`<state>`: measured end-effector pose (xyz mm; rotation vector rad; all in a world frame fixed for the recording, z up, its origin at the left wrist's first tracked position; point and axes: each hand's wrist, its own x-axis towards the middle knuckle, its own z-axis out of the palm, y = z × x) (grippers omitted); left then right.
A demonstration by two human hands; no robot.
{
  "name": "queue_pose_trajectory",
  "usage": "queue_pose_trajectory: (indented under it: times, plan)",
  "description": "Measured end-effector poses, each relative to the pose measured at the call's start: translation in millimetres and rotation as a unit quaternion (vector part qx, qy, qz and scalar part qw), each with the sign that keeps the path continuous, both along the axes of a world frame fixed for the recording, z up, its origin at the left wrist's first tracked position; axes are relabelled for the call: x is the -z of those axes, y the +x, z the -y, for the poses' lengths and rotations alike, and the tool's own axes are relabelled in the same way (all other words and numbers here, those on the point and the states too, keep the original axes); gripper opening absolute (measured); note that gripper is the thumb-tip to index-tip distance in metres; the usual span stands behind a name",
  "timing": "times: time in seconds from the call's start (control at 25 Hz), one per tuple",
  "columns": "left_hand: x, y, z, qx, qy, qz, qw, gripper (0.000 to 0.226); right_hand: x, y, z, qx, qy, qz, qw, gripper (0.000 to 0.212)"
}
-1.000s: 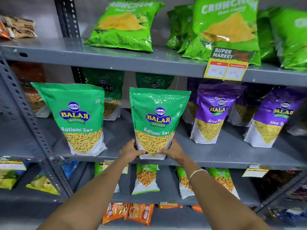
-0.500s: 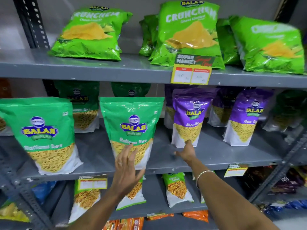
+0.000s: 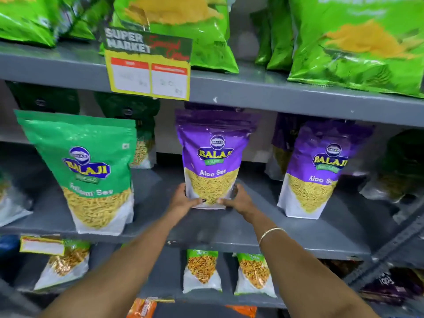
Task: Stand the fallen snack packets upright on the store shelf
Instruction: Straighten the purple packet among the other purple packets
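Purple Aloo Sev packet (image 3: 212, 157) stands upright on the grey middle shelf (image 3: 286, 228). Left hand (image 3: 182, 200) and right hand (image 3: 238, 199) clasp its bottom corners, thumbs across the front. Green Ratlami Sev packet (image 3: 91, 171) stands to its left.

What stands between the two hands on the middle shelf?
In the head view, the purple Aloo Sev packet stands upright between the left hand and right hand, gripped at its base.
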<state>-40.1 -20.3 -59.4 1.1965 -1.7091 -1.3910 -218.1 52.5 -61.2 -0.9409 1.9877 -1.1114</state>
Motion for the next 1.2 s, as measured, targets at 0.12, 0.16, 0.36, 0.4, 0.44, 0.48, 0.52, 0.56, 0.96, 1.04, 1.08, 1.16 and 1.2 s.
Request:
queue_pose_trajectory:
  times: [0.12, 0.16, 0.36, 0.4, 0.44, 0.48, 0.52, 0.56, 0.96, 1.04, 1.08, 1.16, 1.2]
  plan:
    - [-1, -3, -5, -0.035, 0.013, 0.009, 0.999, 0.042, -1, 5, 4, -0.005, -0.029, 0.037, 0.999, 0.081]
    - [-2, -1, -9, -0.044, 0.015, 0.005, 0.999, 0.043, 7, 4, 5, -0.010, -0.036, 0.042, 0.998, 0.092]
    - [0, 17, -34, -0.035, -0.002, 0.008, 0.999, 0.048, 19, 14, -23, -0.034, -0.031, 0.027, 0.999, 0.105]
    - [0, 21, -39, -0.033, -0.008, 0.015, 0.999, 0.048, 7, 24, -36, -0.027, -0.025, 0.019, 0.999, 0.097]
    - [1, 25, -43, -0.033, -0.011, 0.024, 0.999, 0.047, 0, 31, -45, -0.025, -0.019, 0.007, 0.999, 0.091]
    - [-1, 28, -47, -0.031, -0.013, 0.030, 0.999, 0.047, -3, 35, -53, -0.022, -0.012, -0.004, 1.000, 0.088]
    - [-3, 31, -52, -0.028, -0.015, 0.033, 0.999, 0.047, -6, 39, -58, -0.023, -0.009, -0.015, 1.000, 0.086]
    - [-5, 33, -57, -0.022, -0.018, 0.034, 0.999, 0.047, -9, 43, -65, -0.023, -0.004, -0.020, 1.000, 0.085]
    - [-8, 44, -74, -0.010, -0.045, 0.116, 0.992, 0.054, -9, 51, -86, -0.023, -0.014, 0.004, 1.000, 0.080]
    - [-8, 42, -74, -0.005, -0.039, 0.117, 0.992, 0.059, -9, 52, -85, -0.021, -0.015, 0.009, 1.000, 0.080]
    - [-9, 41, -76, -0.001, -0.038, 0.123, 0.992, 0.064, -8, 52, -84, -0.022, -0.012, 0.009, 1.000, 0.080]
    - [-10, 42, -83, -0.021, -0.089, 0.168, 0.982, 0.081, -10, 51, -84, -0.028, 0.003, 0.004, 1.000, 0.083]
    - [-9, 44, -87, -0.059, -0.161, 0.194, 0.966, 0.088, -13, 49, -86, -0.027, 0.013, -0.002, 1.000, 0.086]
